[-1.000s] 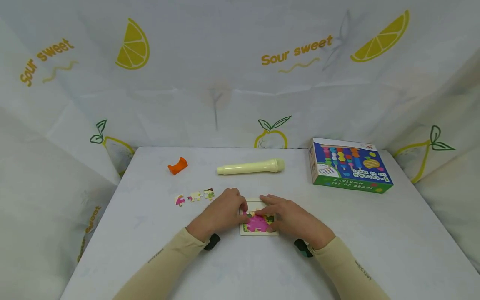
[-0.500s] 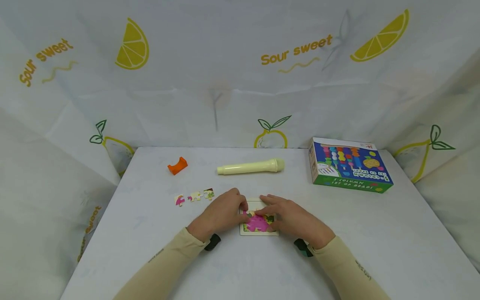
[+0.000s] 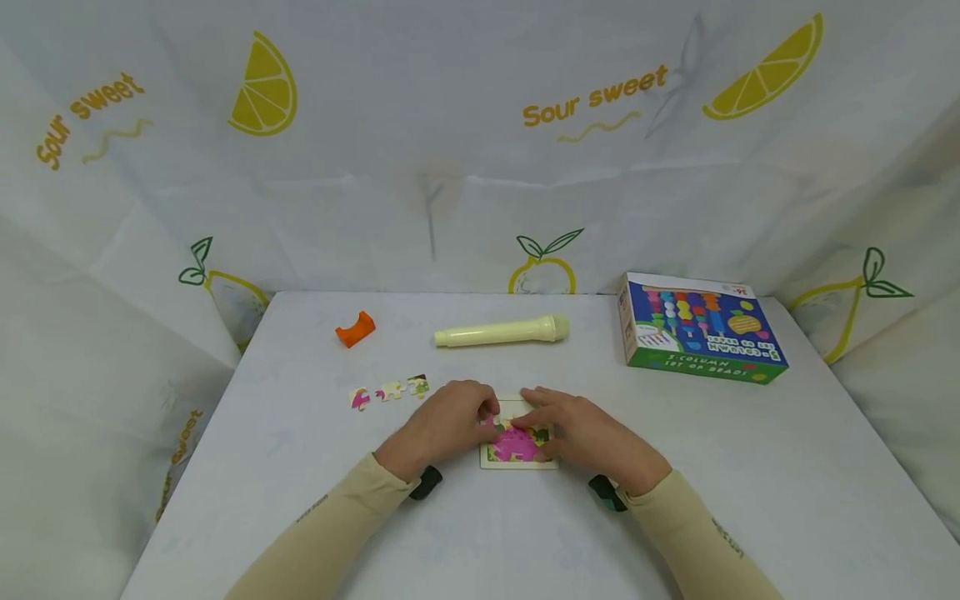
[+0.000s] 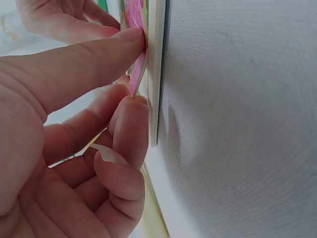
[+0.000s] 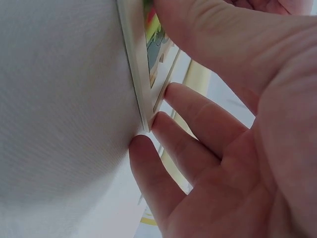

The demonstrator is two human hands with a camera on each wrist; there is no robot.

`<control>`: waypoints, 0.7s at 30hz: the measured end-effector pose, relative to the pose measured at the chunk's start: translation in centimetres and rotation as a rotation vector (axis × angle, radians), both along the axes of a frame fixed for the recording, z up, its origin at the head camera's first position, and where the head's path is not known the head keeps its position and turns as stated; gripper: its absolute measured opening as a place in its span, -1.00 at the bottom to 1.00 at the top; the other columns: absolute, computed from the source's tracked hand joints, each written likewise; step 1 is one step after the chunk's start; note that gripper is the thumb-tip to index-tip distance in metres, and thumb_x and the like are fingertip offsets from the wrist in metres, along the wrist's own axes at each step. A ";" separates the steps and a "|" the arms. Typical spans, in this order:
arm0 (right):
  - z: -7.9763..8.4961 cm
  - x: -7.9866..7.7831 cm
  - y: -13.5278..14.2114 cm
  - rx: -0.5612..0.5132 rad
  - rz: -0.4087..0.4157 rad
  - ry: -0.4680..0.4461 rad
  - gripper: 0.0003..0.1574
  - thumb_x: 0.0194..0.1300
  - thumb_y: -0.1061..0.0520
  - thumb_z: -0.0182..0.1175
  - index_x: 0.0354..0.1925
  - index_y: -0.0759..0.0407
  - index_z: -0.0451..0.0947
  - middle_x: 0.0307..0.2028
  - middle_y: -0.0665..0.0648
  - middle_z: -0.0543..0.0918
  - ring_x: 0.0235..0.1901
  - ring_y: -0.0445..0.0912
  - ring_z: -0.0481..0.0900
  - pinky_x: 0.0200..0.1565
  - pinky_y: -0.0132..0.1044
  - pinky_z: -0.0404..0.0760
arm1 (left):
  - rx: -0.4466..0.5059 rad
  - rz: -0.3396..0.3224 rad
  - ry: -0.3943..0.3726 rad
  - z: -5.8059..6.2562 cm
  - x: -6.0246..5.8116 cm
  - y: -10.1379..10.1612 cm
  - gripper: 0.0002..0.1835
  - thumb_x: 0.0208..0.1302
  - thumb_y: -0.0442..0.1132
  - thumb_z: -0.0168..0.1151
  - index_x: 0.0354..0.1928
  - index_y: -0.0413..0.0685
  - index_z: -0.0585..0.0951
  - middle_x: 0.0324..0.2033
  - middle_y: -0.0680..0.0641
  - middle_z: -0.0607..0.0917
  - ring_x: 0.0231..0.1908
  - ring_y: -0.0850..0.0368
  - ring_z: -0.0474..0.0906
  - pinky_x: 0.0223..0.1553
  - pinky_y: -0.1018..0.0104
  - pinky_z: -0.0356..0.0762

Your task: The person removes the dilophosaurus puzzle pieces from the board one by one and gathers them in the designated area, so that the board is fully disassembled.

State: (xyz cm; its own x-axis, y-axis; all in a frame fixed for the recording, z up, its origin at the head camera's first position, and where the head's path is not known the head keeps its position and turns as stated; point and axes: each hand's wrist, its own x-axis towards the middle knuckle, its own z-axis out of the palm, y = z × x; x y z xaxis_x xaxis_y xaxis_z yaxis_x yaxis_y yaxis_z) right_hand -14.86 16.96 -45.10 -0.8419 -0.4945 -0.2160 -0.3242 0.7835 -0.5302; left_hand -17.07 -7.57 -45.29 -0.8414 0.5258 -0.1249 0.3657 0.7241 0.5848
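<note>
A small jigsaw board (image 3: 519,466) with a pale frame and a pink picture lies flat between both hands. My left hand (image 3: 446,421) is at its left side. In the left wrist view, thumb and fingers pinch a pink puzzle piece (image 4: 138,74), slightly tilted against the board. A pale, pointed flat thing (image 4: 108,153) is tucked among the same hand's curled fingers; most of it is hidden. My right hand (image 3: 600,433) rests on the board's right side. Its extended fingertips (image 5: 173,94) touch the frame's edge in the right wrist view, and its thumb lies over the picture.
Several loose puzzle pieces (image 3: 390,391) lie in a row left of the board. Behind stand an orange curved block (image 3: 356,330), a pale yellow toy microphone (image 3: 502,332) and, at the right, a bead set box (image 3: 701,327). A printed curtain (image 3: 390,125) backs the table.
Both hands stay at the board in almost the same pose. The left fingers shift very slightly over it. The head view tilts a little; the other objects keep their places.
</note>
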 end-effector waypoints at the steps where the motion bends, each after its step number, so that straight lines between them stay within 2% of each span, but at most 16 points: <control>1: 0.0 0.0 0.0 0.001 0.000 0.001 -0.41 0.34 0.16 0.52 0.29 -0.19 0.73 0.60 0.02 0.42 0.66 0.11 0.27 0.52 0.17 0.42 | 0.005 -0.005 0.006 0.0 0.0 0.0 -0.79 0.34 -0.11 0.56 -0.10 -0.01 0.77 -0.26 0.09 0.71 -0.24 0.21 0.56 -0.11 0.32 0.59; 6: 0.0 0.0 0.0 -0.001 -0.003 -0.002 -0.41 0.34 0.14 0.52 0.30 -0.19 0.73 0.61 0.01 0.41 0.66 0.10 0.27 0.53 0.17 0.42 | 0.032 -0.012 0.027 -0.1 -0.2 -0.2 -0.91 0.44 -0.16 0.47 -0.11 0.05 0.85 -0.25 0.12 0.74 -0.22 0.24 0.58 -0.06 0.31 0.63; 10: 0.0 0.0 0.0 -0.007 -0.011 -0.016 -0.42 0.35 0.14 0.52 0.30 -0.20 0.73 0.61 0.00 0.41 0.67 0.10 0.26 0.53 0.17 0.42 | 0.063 -0.002 0.017 -0.1 -0.3 -0.5 -0.93 0.48 -0.17 0.42 -0.15 0.11 0.85 -0.27 0.18 0.75 -0.21 0.26 0.59 -0.02 0.29 0.64; 16: 0.3 0.0 -0.1 -0.002 -0.030 -0.051 -0.42 0.36 0.13 0.50 0.30 -0.22 0.72 0.63 -0.02 0.38 0.68 0.09 0.22 0.53 0.18 0.41 | 0.135 0.004 -0.058 -0.5 -0.6 -0.9 -0.92 0.51 -0.13 0.39 -0.20 0.17 0.82 -0.31 0.23 0.73 -0.22 0.24 0.59 -0.05 0.29 0.60; 21: 0.3 0.0 -0.1 -0.002 -0.031 -0.054 -0.42 0.37 0.13 0.50 0.30 -0.23 0.72 0.63 -0.02 0.38 0.68 0.09 0.21 0.54 0.18 0.39 | 0.183 -0.010 -0.100 -0.4 -0.9 -1.4 -0.90 0.53 -0.13 0.37 -0.19 0.16 0.81 -0.32 0.20 0.76 -0.23 0.23 0.60 -0.08 0.28 0.59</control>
